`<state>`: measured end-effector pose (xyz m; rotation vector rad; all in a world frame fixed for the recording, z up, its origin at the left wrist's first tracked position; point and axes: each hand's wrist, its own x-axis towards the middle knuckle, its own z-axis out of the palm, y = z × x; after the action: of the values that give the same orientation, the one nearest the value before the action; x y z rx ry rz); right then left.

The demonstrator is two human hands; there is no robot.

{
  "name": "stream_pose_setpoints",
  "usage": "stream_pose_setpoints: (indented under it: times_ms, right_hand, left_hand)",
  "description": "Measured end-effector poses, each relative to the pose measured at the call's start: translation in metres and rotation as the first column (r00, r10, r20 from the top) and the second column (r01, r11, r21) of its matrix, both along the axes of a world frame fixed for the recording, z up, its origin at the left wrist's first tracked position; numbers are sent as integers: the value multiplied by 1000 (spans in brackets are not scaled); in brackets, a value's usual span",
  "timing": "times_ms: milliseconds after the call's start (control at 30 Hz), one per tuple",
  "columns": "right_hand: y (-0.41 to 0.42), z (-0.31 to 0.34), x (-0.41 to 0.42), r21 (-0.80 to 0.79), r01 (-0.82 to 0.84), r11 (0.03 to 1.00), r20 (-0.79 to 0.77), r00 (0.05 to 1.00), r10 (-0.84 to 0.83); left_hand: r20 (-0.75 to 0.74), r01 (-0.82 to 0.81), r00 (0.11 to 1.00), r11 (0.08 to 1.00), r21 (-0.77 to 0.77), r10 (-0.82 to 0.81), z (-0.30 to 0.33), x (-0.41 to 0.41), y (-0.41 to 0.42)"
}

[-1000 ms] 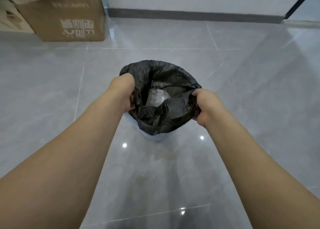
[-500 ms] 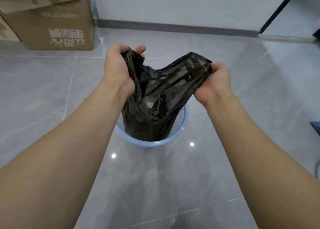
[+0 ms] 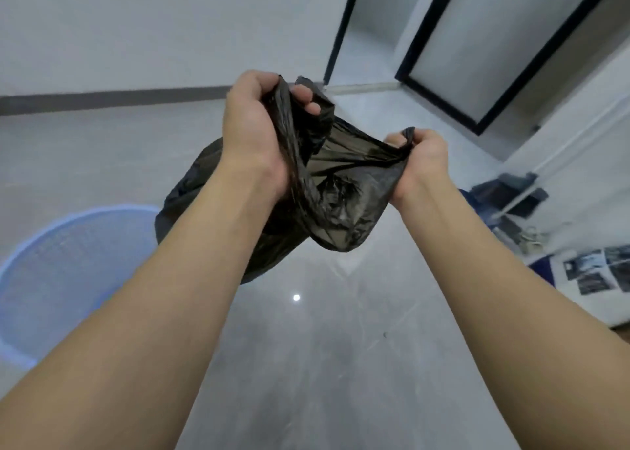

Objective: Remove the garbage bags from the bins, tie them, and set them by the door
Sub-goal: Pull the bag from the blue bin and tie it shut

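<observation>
A black garbage bag (image 3: pixel 334 197) hangs in the air in front of me, clear of the bin. My left hand (image 3: pixel 252 125) grips one bunched side of the bag's mouth, fingers curled round the plastic. My right hand (image 3: pixel 419 159) grips the other side, stretched out to the right. The bag's body sags below and partly behind my left forearm. The blue mesh bin (image 3: pixel 68 272) stands on the floor at the lower left, with no liner in it.
Grey glossy tile floor (image 3: pixel 306 364) lies below. A doorway with a dark frame (image 3: pixel 341 30) and a black-framed door panel (image 3: pixel 477 47) are at the upper right. Dark objects and a white surface with photos (image 3: pixel 596 272) sit along the right edge.
Both hands lifted the bag out of the blue bin and carried it up and to the right. The view swung right, so the bin now sits at the lower left.
</observation>
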<state>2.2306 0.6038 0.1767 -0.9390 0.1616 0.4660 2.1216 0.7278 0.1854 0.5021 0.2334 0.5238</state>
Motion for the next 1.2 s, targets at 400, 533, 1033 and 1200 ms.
stream_pose_setpoints:
  times_ms: [400,533,1033,1200]
  right_hand:
    - [-146,-81,43,-217,342,914,-64,930,-363]
    - [-186,-101,55,-363,375,853,-37,909,-415]
    - [-212,-52,59,-602,358,713,178,932,-317]
    - [-247,-60,52,-806,427,-410,265,880,394]
  left_hand:
    - [-524,205,813,719,664,253,-136,87,-88]
    - [-733,892,431,-128,433,527,-181,72,-71]
    - [-631,637,742,-534,556,227,-192,95,-131]
    - [-426,514,857,-533,672,289,-179,89,-127]
